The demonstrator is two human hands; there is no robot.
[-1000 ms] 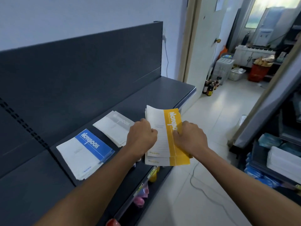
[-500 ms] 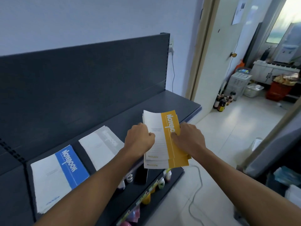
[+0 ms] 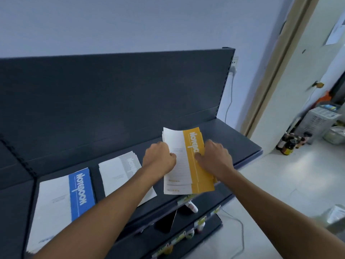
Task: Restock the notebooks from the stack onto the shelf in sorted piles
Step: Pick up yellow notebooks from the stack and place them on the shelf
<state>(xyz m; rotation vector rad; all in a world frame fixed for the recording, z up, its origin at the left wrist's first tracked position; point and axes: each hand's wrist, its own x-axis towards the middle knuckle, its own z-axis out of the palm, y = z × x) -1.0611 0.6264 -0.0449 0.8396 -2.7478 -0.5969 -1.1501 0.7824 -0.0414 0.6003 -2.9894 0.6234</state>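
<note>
Holding a stack of yellow-banded notebooks (image 3: 202, 181) between both grips, over the right part of the dark shelf (image 3: 235, 141). My left grip (image 3: 159, 159) is curled round the stack's white left edge. My right grip (image 3: 214, 158) pinches the right edge, with the thumb pressed on the yellow band beside the printed title and the other fingers hidden behind the covers. The notebooks in the stack are slightly fanned, so several lower edges show one below another. The stack's near end reaches past the shelf's front lip, and I cannot tell whether the stack touches the shelf.

Just left of my left grip, and partly under that forearm, a pile of grey-banded notebooks (image 3: 119, 172) lies flat on the shelf. Further left, apart from the grey pile, lies a pile of blue-banded notebooks (image 3: 80, 191), also flat.

Beyond both grips rises the shelf's dark back panel (image 3: 112, 100). Below them, a lower shelf carries small bottles (image 3: 191, 206). Far to the right of my right grip, brown bottles (image 3: 288, 146) stand on the floor by a doorway.
</note>
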